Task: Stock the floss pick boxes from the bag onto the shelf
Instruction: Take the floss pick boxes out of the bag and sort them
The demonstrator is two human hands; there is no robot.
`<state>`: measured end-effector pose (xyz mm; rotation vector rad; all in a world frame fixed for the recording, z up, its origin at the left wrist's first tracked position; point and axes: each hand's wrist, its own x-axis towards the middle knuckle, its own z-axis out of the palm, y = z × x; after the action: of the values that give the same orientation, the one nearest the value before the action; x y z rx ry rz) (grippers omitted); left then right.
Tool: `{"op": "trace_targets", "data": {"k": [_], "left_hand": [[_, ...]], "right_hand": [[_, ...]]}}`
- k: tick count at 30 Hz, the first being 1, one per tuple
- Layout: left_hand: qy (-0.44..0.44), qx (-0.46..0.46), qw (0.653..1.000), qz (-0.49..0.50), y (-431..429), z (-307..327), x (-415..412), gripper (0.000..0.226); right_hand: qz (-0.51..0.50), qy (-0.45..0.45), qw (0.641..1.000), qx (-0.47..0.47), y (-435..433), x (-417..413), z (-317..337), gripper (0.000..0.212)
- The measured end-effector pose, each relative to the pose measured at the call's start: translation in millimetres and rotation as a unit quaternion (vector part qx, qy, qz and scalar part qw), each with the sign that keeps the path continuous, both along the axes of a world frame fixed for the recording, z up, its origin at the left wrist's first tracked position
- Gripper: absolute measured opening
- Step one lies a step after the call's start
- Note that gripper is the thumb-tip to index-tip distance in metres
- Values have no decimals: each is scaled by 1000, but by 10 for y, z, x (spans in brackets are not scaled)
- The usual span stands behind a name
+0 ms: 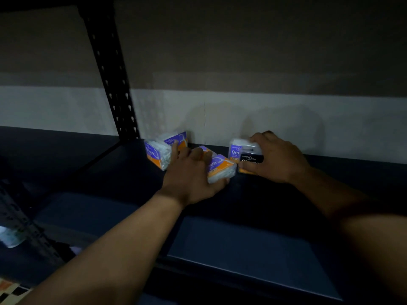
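Five small floss pick boxes sit at the back of a dark blue-black metal shelf [242, 243], close to a pale wall [220, 111]. Each is a clear plastic case with white picks packed inside.

Two clear boxes with purple-and-orange labels stand at the left, just right of a black perforated steel upright [110, 69]. The front left box [156, 155] reads "Smooth" and touches the rear left box [178, 139].

The left hand [191, 175] has its grip closed round a third purple-and-orange box, the middle box [221, 168]. That box is tilted, with its label up, the thumb under its near end and the fingers curled over its far end. The index finger stretches toward the rear left box, but blur hides whether it touches.

The right hand [277, 159] has its grip closed on a black-labelled clear box [251, 160] with an orange strip along its bottom edge. Its fingers are over the top and the thumb is at the lower front. Just left of it and touching stands an upright purple-labelled box [234, 151] marked "Sm". The middle box lies just beside the black-labelled one.
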<state>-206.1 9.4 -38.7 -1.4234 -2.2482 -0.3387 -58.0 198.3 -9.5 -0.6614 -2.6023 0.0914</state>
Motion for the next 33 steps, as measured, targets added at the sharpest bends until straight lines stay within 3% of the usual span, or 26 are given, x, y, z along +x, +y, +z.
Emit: {"op": "trace_targets", "data": {"k": [7, 13, 24, 33], "left_hand": [[-99, -4, 994, -42, -166, -30, 143, 91], [-191, 4, 979, -65, -346, 24, 305, 81], [-208, -84, 972, -63, -937, 125, 816, 94], [-233, -31, 969, -77, -1392, 159, 1259, 86]], "right_hand": [[8, 29, 995, -99, -168, 418, -23, 72], [28, 64, 989, -130, -388, 723, -77, 65], [34, 103, 969, -220, -1013, 1234, -120, 69], [40, 131, 967, -215, -1514, 1662, -117, 63]]}}
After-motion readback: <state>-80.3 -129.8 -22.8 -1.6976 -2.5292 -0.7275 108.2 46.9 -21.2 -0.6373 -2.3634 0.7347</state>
